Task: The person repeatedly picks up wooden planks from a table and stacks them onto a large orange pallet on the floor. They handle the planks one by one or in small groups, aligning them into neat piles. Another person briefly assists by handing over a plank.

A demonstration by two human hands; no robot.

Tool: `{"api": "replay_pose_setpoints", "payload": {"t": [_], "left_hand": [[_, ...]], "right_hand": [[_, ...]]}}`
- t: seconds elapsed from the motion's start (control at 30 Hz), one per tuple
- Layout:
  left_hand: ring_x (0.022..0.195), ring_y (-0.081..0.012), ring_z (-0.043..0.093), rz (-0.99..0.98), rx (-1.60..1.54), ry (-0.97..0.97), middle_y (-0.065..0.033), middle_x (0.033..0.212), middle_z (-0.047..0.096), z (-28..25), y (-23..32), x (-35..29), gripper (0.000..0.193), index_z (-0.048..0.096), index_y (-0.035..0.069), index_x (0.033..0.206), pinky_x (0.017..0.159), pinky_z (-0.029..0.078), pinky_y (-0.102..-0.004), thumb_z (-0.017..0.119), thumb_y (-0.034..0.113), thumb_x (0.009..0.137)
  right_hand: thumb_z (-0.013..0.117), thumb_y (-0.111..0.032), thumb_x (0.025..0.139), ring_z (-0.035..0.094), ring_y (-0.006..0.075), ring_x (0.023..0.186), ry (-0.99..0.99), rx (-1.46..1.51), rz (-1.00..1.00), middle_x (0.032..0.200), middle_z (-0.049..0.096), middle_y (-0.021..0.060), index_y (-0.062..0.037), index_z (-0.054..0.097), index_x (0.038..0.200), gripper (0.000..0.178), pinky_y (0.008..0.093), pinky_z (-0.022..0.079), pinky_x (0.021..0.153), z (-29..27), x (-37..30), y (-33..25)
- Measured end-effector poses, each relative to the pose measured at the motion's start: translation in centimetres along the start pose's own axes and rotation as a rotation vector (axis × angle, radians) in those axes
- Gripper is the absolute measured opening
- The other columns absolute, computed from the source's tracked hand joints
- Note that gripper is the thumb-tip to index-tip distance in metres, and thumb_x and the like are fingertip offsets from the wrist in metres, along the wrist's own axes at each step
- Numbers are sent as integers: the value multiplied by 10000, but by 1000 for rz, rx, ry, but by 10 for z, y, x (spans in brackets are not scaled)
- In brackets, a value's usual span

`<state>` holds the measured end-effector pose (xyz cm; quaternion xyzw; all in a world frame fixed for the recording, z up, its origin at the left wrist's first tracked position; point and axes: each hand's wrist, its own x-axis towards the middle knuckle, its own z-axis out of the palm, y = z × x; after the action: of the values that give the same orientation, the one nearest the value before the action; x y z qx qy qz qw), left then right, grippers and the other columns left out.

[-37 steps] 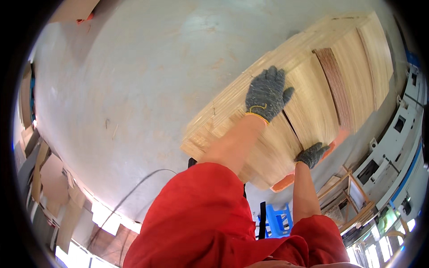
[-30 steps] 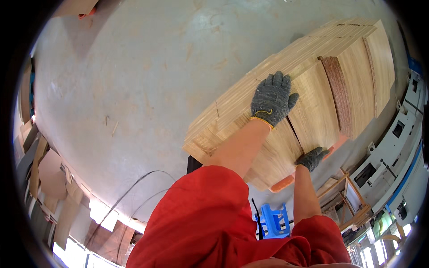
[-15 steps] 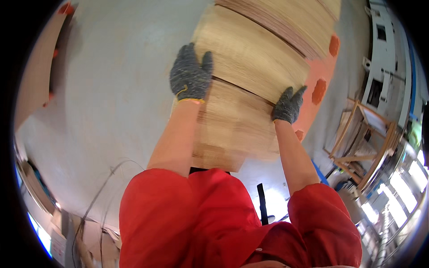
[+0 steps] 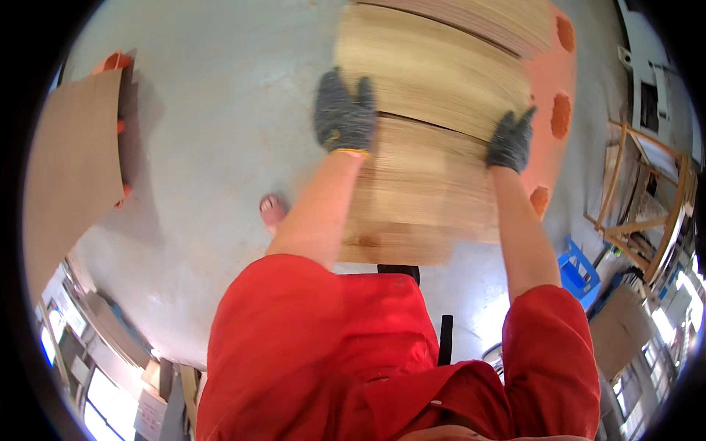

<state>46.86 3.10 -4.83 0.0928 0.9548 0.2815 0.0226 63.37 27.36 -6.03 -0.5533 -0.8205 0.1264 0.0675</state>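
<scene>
Several light wooden boards lie side by side on an orange base with oval holes (image 4: 560, 116), in front of my body. A pale wooden board (image 4: 434, 66) has a dark gap along its near edge. My left hand (image 4: 346, 114), in a grey knit glove, grips that board's left end, thumb on top and fingers along the outside. On its right end is my gloved right hand (image 4: 511, 140), gripping with thumb and fingers; the undersides of both grips are hidden. Nearer to me lies another wooden board (image 4: 434, 180), between my forearms, with a stepped near edge.
At the left, a brown sheet (image 4: 73, 176) rests on orange supports. A wooden frame (image 4: 647, 198) and a blue plastic crate (image 4: 579, 272) stand to the right. Toes of a foot (image 4: 272, 212) show on the grey floor beside my left forearm.
The boards and both my hands sit further right in view. Both hands stay at the same board's ends. Toes, the blue crate and more of the brown sheet have come into sight.
</scene>
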Motion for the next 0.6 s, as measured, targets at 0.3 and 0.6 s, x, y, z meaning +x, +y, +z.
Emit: {"api": "replay_pose_setpoints", "payload": {"t": [0.3, 0.6], "left_hand": [[1312, -396, 413, 236, -560, -326, -254, 1383, 458, -57, -99, -19, 588, 431, -19, 1383, 1105, 327, -453, 583, 311, 921], [1055, -367, 594, -235, -513, -567, -184, 1082, 646, -148, -348, -54, 304, 615, 22, 1148, 941, 464, -445, 586, 212, 914]], "right_hand": [[429, -379, 984, 328, 395, 1375, -140, -481, -431, 1479, 347, 266, -102, 299, 1498, 598, 445, 287, 1131, -14, -1, -51], [325, -472, 1010, 118, 346, 1473, -306, -324, 30, 1591, 112, 206, -109, 117, 1545, 679, 402, 156, 1189, 19, -33, -130]]}}
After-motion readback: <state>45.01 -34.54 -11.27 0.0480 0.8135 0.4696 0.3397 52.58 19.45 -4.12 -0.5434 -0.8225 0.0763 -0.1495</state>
